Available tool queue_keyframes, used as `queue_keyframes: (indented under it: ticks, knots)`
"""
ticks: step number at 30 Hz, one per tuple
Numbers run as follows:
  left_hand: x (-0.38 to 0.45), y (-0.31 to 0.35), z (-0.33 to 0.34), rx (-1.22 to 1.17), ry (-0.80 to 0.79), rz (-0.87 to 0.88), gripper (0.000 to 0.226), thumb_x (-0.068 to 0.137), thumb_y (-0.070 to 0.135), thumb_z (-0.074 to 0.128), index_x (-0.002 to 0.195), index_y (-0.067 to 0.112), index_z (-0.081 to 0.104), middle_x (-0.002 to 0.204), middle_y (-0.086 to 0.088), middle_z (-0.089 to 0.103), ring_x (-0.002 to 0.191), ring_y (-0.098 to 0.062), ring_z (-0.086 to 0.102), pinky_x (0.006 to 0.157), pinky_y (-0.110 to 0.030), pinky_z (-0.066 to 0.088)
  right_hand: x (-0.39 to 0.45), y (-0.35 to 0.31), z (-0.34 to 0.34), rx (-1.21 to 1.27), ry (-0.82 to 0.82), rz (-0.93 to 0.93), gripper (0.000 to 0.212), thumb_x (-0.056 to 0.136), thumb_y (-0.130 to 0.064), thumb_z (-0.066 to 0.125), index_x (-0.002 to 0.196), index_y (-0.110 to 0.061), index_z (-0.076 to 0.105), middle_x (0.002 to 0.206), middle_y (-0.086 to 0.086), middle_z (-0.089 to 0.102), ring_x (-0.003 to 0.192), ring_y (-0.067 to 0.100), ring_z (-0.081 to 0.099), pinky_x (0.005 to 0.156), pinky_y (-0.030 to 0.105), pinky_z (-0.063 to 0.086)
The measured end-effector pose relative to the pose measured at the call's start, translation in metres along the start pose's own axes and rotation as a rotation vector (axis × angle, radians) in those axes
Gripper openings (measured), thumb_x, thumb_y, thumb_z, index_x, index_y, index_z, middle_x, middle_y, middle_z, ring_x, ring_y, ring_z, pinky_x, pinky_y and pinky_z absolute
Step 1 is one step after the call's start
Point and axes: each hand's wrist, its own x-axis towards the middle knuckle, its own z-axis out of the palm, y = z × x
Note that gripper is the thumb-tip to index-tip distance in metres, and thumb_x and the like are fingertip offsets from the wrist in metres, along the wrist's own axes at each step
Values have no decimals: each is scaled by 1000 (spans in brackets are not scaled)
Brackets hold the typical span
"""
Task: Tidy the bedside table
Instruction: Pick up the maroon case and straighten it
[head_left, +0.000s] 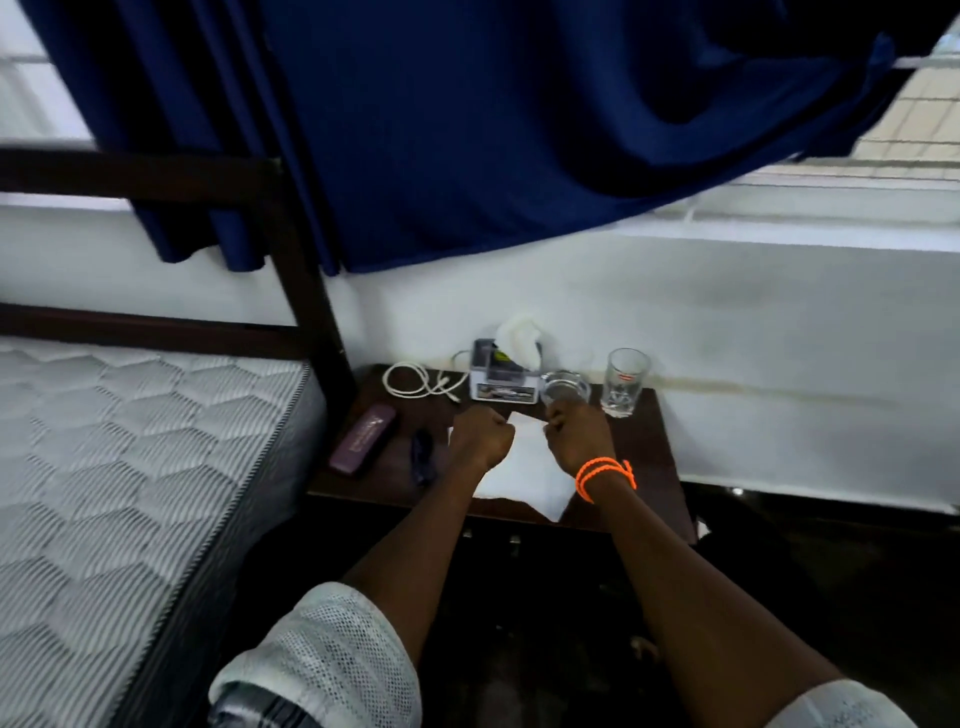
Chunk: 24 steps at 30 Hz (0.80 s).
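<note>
Head view: a person's two bare forearms reach forward and down to a dark bedside table (652, 457) set against a white wall, with a mattress (130, 457) on the left-hand side.
Left hand (480, 434): closed to a fist, pinching the far left edge of a white paper sheet (524, 475) that lies flat on the table.
Right hand (576, 431): also closed tight, pinching the far right edge of that sheet; an orange wristband (605, 475) circles the wrist.
Grip: both hands narrow and holding paper; the fingertips are hidden, so how much paper each has cannot be told.
Beyond the grip: a tissue box (501, 374), then a low glass dish (565, 389) just past the right knuckles, and a tall drinking glass (626, 382) further right.
Left of the grip: a dark small object (422, 457) just beside the left hand, a purple case (363, 439) further out, and a coiled white cable (415, 382) toward the far corner.
Step, as a judgement: folding or lifting the sheet to clear it.
Doing it well: draw both edges toward the body together, evenly, keeping the paper low so it creases straight.
Risk: the right knuckles sit near the glass dish; pushing forward could knock it or the tall glass.
</note>
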Motion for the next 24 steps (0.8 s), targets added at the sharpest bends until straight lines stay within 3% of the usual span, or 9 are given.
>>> queue_keyframes:
  ticks: [2,5,13,16,21,24]
  knots:
    - [3,-20,-20,1,38,-20,19,87,23,66,92,10,80,104,-11,77,104,-28,70,90,-32,55,3,-18,21,24,-18,-46,24,82,-8,61,101,-11,75,103,13,75,98,35,69,82,30,51]
    - [9,-49,-44,-20,94,-74,21,87,21,65,97,11,80,108,-12,77,108,-29,69,95,-33,54,6,-43,50,-1,-74,-128,23,82,-8,60,99,-10,75,102,15,75,99,36,68,84,33,52]
    - [34,-111,-83,23,226,-209,27,91,20,60,109,12,77,117,-15,73,116,-32,66,96,-33,50,8,-91,128,-8,-192,-215,30,79,-7,58,101,-18,74,102,11,75,100,34,68,80,34,53]
    - [42,-135,-91,8,256,-238,32,91,23,63,118,10,74,117,-20,72,114,-36,67,93,-38,53,13,-105,152,-25,-219,-295,32,78,-7,57,103,-18,73,106,9,73,103,33,65,81,36,53]
    - [55,-167,-95,-15,362,-181,23,84,21,72,105,16,78,104,-15,75,101,-35,70,87,-39,55,31,-122,181,-45,-208,-409,29,82,-9,56,106,-17,72,106,6,68,106,29,55,83,38,52]
    - [63,-182,-92,64,410,-137,38,76,38,81,109,21,73,113,-9,64,108,-31,59,93,-42,50,41,-127,190,-90,-239,-439,27,83,-11,57,106,-16,70,108,6,65,109,28,52,85,38,51]
